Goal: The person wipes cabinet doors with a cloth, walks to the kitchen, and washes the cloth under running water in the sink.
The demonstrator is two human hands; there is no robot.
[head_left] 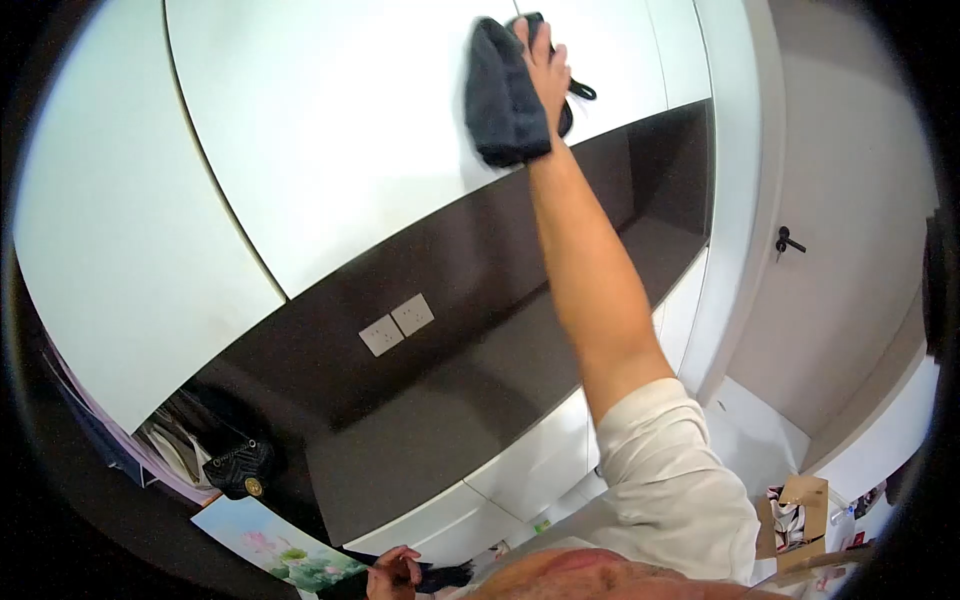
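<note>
Low in view, the left hand [395, 572] is loosely curled; whether anything is pinched cannot be told. Farther up, a dark cloth [503, 100] is held against the white cabinet door [320, 130] under the right hand's [548, 75] slightly spread fingers. It seems light, soft and floppy, best gripped by a bunched middle fold.

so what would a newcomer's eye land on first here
Probably the right hand, stretched up to the top of the view with black cloth against the bright white cupboard doors. Next, perhaps, the dark open shelf beneath those doors, with two pale sockets on its back wall. At the lower left, near the left hand, a picture of pink flowers and green leaves adds colour.
</note>
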